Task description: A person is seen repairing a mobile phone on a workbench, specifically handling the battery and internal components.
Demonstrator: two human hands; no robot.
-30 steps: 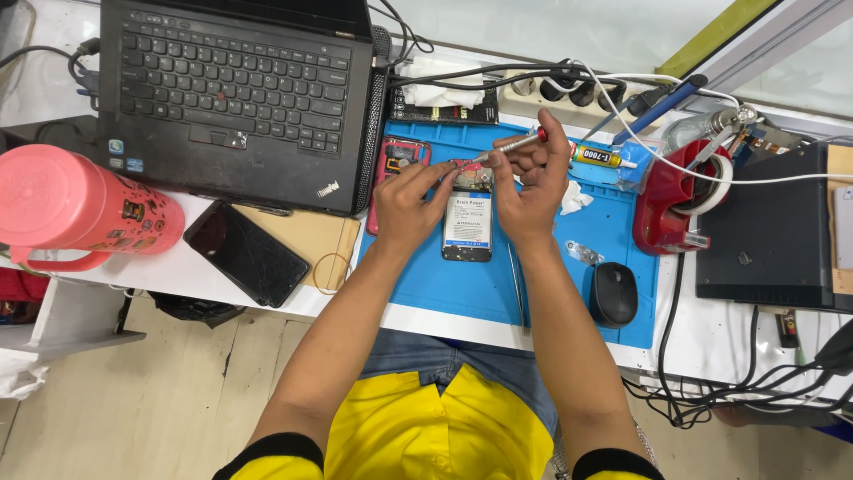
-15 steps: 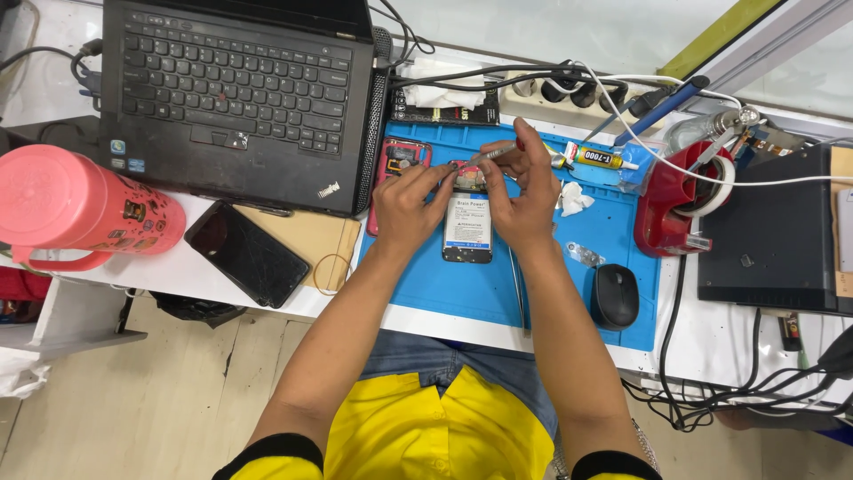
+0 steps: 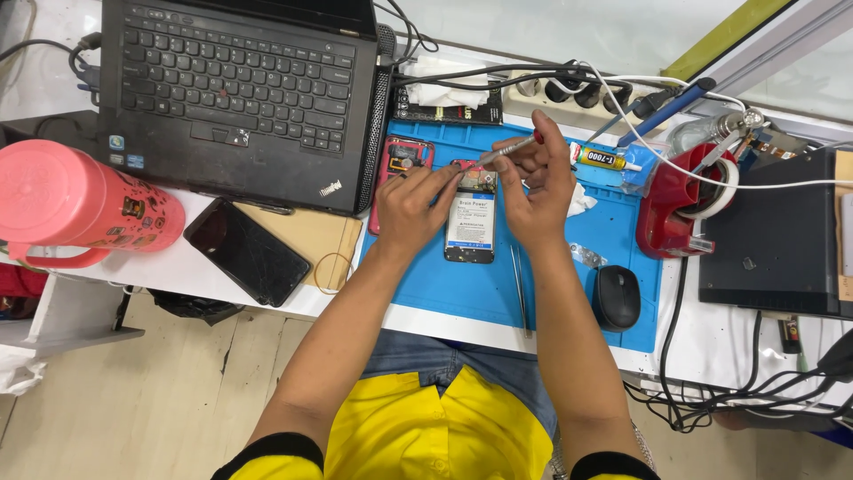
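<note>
Since half a second ago the right hand [image 3: 533, 182] has drawn its fingers back together around a thin screwdriver [image 3: 508, 151], which now slants with its tip down at the top end of the opened phone [image 3: 471, 213]; before, that hand lay flatter over the phone. Left hand [image 3: 413, 200] has hardly shifted: its fingers are curled, with the fingertips pressing on the phone's upper left corner, holding it steady rather than gripping it. The phone lies back-up, battery showing, near the middle of the blue work mat [image 3: 444, 284], closer to the mat's far edge than to its near one.

Just left of the left hand, touching the mat's far left corner, lies a red phone frame [image 3: 400, 164]. A pair of tweezers [image 3: 518, 289] lies on the mat just right of the phone, beside the right forearm. A black mouse [image 3: 616, 298] sits near the mat's near right corner, well clear of the hands. A glue tube [image 3: 604, 158] lies by the mat's far edge, just right of the right hand. A red tape holder [image 3: 675, 209] stands at the mat's right edge. Off the mat to the left are a black laptop [image 3: 240, 89], a dark phone with a cracked screen [image 3: 249, 253] and a pink jug [image 3: 80, 204] at the table's left edge. White and black cables cross the far edge, none over the phone.
</note>
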